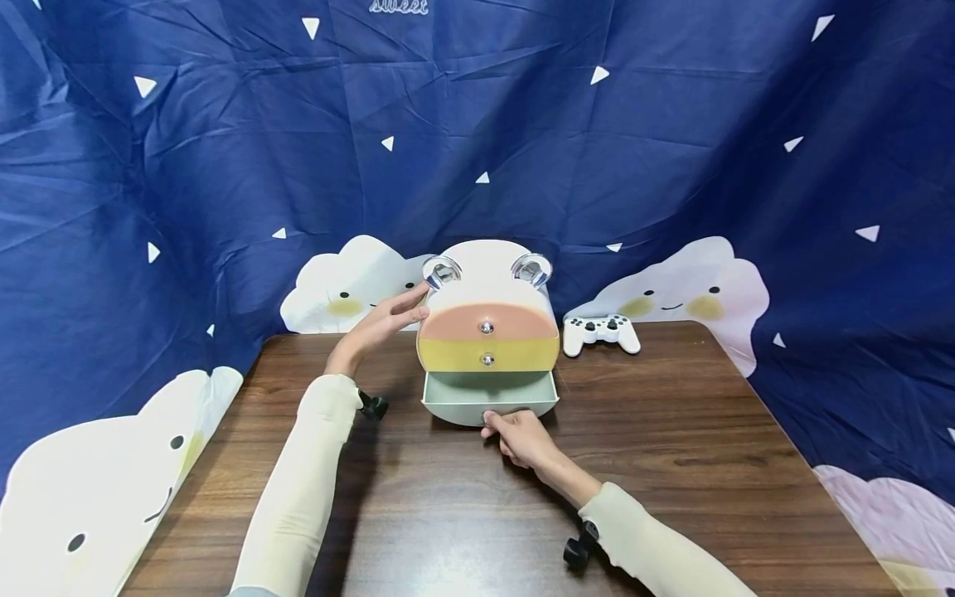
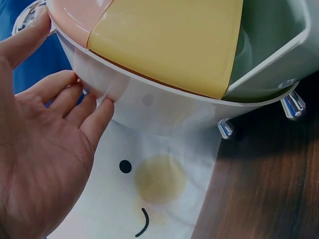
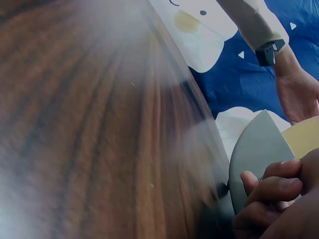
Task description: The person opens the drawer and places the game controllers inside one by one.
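Bottom knob mostly covered by the right hand [image 1: 525, 438], thumb and index finger pinching it, other fingers curled; right wrist view cuts that hand off at the edge and shows only a sliver of the drawer unit [image 1: 488, 278]. Left hand [image 1: 376, 332] loosely spread, fingertips on the unit's side wall, thumb up by a silver-rimmed eye [image 1: 442, 272]; left wrist view crops the unit's top. Back of unit not visible; inside of the pulled-out bottom drawer [image 1: 455, 413] only partly seen. Unit stands near the far edge of the wooden table [image 1: 656, 414], about centred, left of a white game controller [image 1: 601, 333]. Glossy white rounded shell, pink-orange top drawer [image 1: 455, 323] and yellow middle drawer [image 1: 448, 356] both closed, each with a shiny round knob; bottom one pale grey-green. Silver feet [image 2: 292, 104] underneath.
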The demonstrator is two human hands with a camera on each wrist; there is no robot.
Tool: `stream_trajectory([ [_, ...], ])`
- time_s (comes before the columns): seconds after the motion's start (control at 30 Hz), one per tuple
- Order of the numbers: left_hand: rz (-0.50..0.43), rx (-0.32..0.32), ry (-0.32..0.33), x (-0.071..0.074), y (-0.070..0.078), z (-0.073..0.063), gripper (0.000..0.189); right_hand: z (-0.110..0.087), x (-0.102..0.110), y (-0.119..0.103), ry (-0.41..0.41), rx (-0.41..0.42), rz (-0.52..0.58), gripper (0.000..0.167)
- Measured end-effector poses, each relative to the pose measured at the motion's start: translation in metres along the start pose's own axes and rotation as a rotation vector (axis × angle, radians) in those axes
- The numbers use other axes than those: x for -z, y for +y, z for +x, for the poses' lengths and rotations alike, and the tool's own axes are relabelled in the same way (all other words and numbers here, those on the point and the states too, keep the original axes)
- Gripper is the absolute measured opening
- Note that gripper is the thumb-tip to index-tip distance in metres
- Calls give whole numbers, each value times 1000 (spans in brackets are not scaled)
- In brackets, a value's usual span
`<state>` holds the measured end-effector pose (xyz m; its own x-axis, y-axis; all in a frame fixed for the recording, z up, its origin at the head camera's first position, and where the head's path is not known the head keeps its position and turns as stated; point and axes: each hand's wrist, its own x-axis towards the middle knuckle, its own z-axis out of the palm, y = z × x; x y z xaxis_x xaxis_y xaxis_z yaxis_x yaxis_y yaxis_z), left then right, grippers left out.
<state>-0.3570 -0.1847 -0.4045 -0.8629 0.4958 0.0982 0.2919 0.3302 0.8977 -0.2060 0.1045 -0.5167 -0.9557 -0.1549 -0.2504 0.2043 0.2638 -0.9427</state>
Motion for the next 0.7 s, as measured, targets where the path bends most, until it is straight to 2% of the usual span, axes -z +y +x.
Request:
stream_trajectory([
  [0.7, -5, -4, 0, 0, 0, 1, 66, -36, -3, 9, -55, -27, 8, 48],
])
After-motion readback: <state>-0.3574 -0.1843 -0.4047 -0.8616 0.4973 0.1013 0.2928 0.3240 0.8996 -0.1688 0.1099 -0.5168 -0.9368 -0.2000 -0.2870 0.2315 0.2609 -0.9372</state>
